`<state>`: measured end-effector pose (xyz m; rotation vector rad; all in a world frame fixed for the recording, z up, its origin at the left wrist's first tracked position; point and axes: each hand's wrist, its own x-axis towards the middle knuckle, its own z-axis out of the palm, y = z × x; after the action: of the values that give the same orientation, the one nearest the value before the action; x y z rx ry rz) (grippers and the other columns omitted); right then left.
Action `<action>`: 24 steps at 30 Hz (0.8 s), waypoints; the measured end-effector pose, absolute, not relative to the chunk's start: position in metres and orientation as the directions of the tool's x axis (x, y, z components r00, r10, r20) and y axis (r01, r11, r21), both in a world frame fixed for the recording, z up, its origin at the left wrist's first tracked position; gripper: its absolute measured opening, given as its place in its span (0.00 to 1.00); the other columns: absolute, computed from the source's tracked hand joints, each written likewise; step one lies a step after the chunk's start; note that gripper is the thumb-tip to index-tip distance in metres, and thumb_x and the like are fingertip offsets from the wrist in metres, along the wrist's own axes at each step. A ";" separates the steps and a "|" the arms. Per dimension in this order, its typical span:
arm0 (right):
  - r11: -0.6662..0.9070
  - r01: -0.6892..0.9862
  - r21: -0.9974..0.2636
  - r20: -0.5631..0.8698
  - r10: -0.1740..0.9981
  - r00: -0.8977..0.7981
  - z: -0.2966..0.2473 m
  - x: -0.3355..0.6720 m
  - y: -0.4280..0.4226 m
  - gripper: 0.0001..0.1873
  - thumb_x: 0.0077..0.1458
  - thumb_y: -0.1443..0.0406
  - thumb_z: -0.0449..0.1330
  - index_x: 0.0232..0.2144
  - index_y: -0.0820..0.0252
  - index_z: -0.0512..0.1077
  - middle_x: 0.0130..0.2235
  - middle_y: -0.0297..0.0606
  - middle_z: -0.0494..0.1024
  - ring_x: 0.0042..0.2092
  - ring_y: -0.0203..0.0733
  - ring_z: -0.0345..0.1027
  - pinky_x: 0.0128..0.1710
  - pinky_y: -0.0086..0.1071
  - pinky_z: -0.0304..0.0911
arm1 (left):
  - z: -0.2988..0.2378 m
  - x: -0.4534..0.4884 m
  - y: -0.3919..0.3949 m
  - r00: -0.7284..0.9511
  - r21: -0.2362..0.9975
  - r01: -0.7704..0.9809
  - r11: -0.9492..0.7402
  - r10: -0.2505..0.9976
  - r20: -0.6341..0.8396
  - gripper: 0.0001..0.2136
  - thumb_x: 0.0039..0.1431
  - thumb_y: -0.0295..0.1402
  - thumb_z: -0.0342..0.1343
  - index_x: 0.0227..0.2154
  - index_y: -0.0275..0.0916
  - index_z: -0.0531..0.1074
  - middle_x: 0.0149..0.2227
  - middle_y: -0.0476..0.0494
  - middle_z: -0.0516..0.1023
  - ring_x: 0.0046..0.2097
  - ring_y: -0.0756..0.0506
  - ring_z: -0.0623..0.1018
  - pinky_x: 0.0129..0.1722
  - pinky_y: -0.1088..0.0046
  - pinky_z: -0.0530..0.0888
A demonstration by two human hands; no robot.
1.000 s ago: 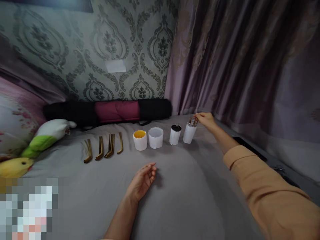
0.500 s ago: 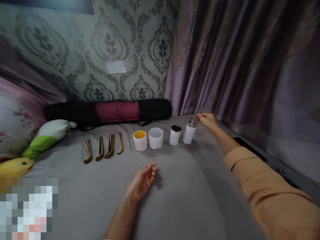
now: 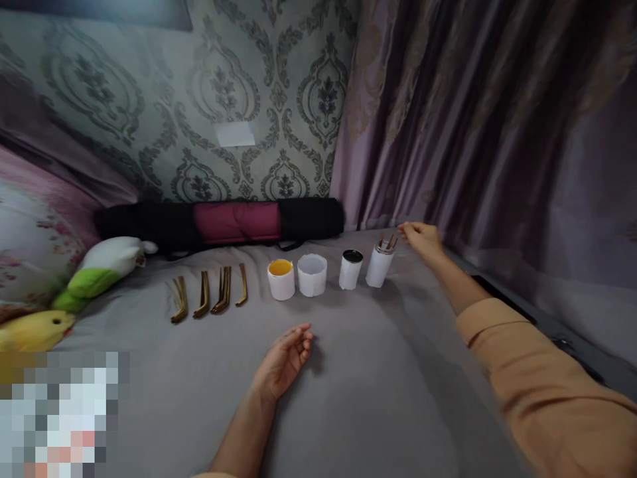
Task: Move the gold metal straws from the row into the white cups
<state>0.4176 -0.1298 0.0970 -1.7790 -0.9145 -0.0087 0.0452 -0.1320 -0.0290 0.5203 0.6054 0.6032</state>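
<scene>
While the left hand (image 3: 284, 362) lies on or just above the near middle of the grey sheet (image 3: 358, 398), fingers loosely curled toward the far right and nothing seen in it, the right arm reaches from the near right toward the far side. Right hand (image 3: 422, 240) just right of the white-wrapped jar (image 3: 379, 269), back of the hand up, fingertips drawn together and pointing left; released, no object seen between them, a small gap to the thin brown sticks (image 3: 390, 242). Tan sleeve (image 3: 532, 365) ends partway along the forearm. Room: wide run of sheet between left hand and right forearm; narrow gap from jar to the dark-topped can (image 3: 350, 272) on its left; farther left, the white tub (image 3: 312, 277) and the yellow-lined tub (image 3: 281, 284) just beside each other. Far limits: black-and-maroon roll (image 3: 236, 221) behind the tubs, purple curtain (image 3: 448, 133) behind the right hand. Sticks stand in the jar's mouth, upper ends up, slightly fanned, some leaning right; lower ends hidden. Jar on its base, long axis leaning a little right in view. On the left, bent brass-coloured pieces (image 3: 226, 291) lie in three bunches plus a single, long axes near to far, bent ends near.
</scene>
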 end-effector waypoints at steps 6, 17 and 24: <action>-0.098 0.590 -0.801 0.466 0.518 0.718 0.099 0.414 -0.135 0.16 0.50 0.58 0.50 0.30 0.63 0.74 0.29 0.41 0.76 0.29 0.38 0.68 0.29 0.31 0.62 | -0.027 0.046 -0.132 0.656 0.602 -0.362 0.712 0.654 -0.378 0.09 0.53 0.25 0.52 0.38 0.31 0.67 0.29 0.44 0.71 0.26 0.54 0.71 0.24 0.80 0.68; -0.074 0.565 -0.822 0.484 0.434 0.760 0.100 0.398 -0.148 0.17 0.50 0.56 0.49 0.29 0.62 0.72 0.26 0.39 0.73 0.24 0.34 0.64 0.23 0.28 0.59 | -0.026 0.045 -0.133 0.661 0.606 -0.359 0.710 0.652 -0.372 0.09 0.54 0.26 0.51 0.38 0.31 0.68 0.29 0.43 0.71 0.26 0.55 0.71 0.25 0.80 0.68; -0.016 0.472 -0.881 0.426 0.406 0.809 0.094 0.377 -0.158 0.18 0.50 0.53 0.50 0.26 0.61 0.69 0.23 0.37 0.70 0.22 0.33 0.62 0.20 0.27 0.57 | -0.027 0.045 -0.133 0.664 0.602 -0.367 0.709 0.653 -0.364 0.09 0.53 0.26 0.52 0.38 0.31 0.67 0.29 0.44 0.71 0.26 0.54 0.70 0.24 0.80 0.68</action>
<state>0.3773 -0.1578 0.0937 -1.6311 -0.7057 -0.0607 0.0451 -0.1325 -0.0273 0.5152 0.6022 0.6058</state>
